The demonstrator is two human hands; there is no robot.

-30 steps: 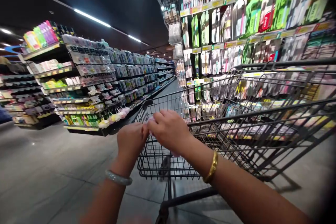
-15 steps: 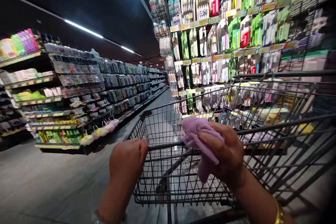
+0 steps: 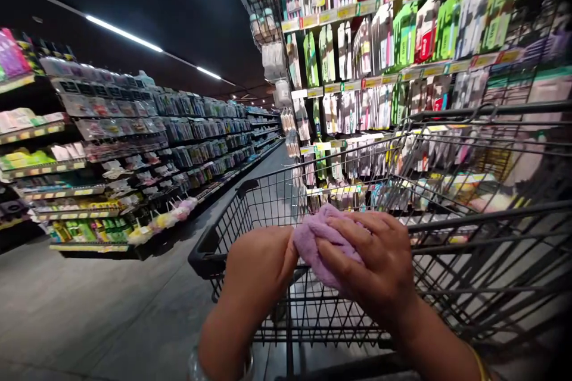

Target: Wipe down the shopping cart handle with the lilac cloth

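A dark wire shopping cart [image 3: 339, 324] stands right in front of me. My left hand [image 3: 261, 259] is closed over the cart's near bar, with its fingers out of sight on the far side. Bunched under the fingers of my right hand [image 3: 373, 256] is a lilac cloth [image 3: 315, 244]. That cloth lies against the same bar, its left edge touching or nearly touching my left thumb. At the bar's left end, a black plastic corner [image 3: 208, 256] shows.
More cart wirework [image 3: 491, 226] extends to the right. Behind it rises a rack of packaged toothbrushes [image 3: 406, 36]. Stocked shelves [image 3: 125, 131] line the left side of an aisle. Grey floor [image 3: 111, 309] spreads at lower left.
My left hand has shifted right along the bar, towards the cloth. The cloth, hanging loosely before, is now pressed down and bunched on the bar by my right hand. The view has turned slightly.
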